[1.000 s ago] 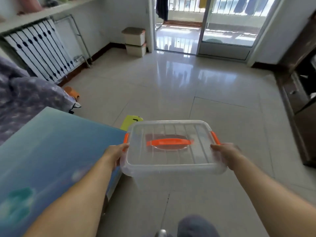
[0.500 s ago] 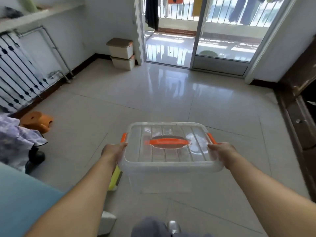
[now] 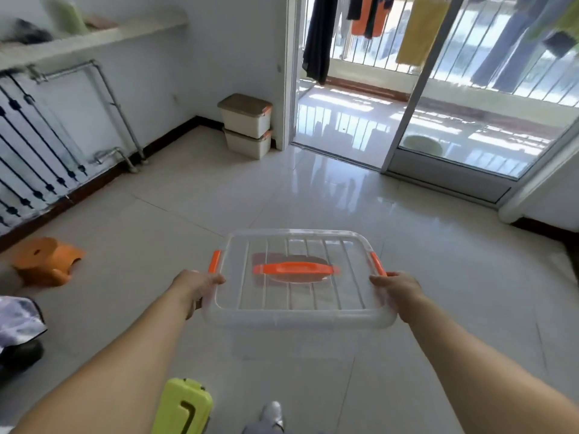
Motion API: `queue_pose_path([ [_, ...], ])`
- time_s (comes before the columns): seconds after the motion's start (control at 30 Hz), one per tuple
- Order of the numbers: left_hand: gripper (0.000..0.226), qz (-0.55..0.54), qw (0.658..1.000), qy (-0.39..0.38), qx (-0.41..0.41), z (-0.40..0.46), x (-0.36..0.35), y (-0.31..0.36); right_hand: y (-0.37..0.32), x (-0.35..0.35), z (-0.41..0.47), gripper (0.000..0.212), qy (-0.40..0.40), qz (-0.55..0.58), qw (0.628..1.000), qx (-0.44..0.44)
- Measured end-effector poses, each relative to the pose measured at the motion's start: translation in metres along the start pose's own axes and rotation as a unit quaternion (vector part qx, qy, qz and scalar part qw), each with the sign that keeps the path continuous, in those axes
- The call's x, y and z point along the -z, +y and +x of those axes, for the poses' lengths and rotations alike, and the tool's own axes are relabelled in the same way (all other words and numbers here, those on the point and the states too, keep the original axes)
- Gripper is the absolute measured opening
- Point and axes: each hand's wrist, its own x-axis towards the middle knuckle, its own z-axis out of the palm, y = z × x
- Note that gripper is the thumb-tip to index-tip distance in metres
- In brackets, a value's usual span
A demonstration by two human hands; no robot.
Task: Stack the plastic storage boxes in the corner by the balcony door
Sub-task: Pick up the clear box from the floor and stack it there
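Glossy pale tiled floor (image 3: pixel 194 233); white walls (image 3: pixel 219 57); radiator (image 3: pixel 28 151) at 10 o'clock; sliding glass balcony door (image 3: pixel 470 126) at 1 o'clock, sunlit laundry (image 3: pixel 413 29) beyond

1. Clear storage box (image 3: pixel 297 311): lid on, orange latches and handle; held level above the floor.
2. Two beige boxes (image 3: pixel 246 125): lidded; stacked in the corner beside the balcony door (image 3: pixel 479 89).

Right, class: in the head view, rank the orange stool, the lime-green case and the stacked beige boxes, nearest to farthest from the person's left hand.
From the left hand:
1. Lime-green case, on the floor below it.
2. Orange stool, left.
3. Stacked beige boxes, far corner beside the balcony door.
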Motion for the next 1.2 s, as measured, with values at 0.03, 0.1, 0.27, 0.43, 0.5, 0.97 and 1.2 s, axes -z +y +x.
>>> queue_pose_path([
  [0.03, 0.016, 0.002, 1.000, -0.003, -0.006, 0.019, -0.002, 0.022, -0.020, -0.008, 0.017, 0.041, -0.004, 0.002, 1.000, 0.003],
  [0.1, 0.013, 0.007, 1.000, -0.006, -0.009, 0.054, -0.007, 0.060, -0.051, -0.021, 0.053, 0.041, -0.006, 0.000, 1.000, 0.005],
  [0.27, 0.024, 0.005, 1.000, -0.005, 0.017, 0.141, -0.028, 0.130, -0.119, -0.057, 0.152, 0.040, -0.023, 0.023, 0.999, -0.003],
  [0.43, 0.045, 0.001, 0.998, 0.012, 0.057, 0.238, -0.052, 0.205, -0.210, -0.103, 0.272, 0.038, -0.054, 0.013, 0.998, -0.006],
  [0.5, 0.055, -0.027, 0.997, 0.030, 0.063, 0.265, -0.061, 0.235, -0.246, -0.115, 0.304, 0.039, -0.060, 0.007, 0.998, -0.002],
  [0.97, 0.019, -0.100, 0.989, -0.057, 0.097, 0.505, -0.056, 0.445, -0.495, -0.270, 0.527, 0.042, -0.077, 0.015, 0.995, 0.053],
  [1.2, 0.051, -0.144, 0.983, -0.076, 0.080, 0.646, -0.034, 0.582, -0.608, -0.364, 0.629, 0.034, -0.053, 0.029, 0.997, 0.048],
])
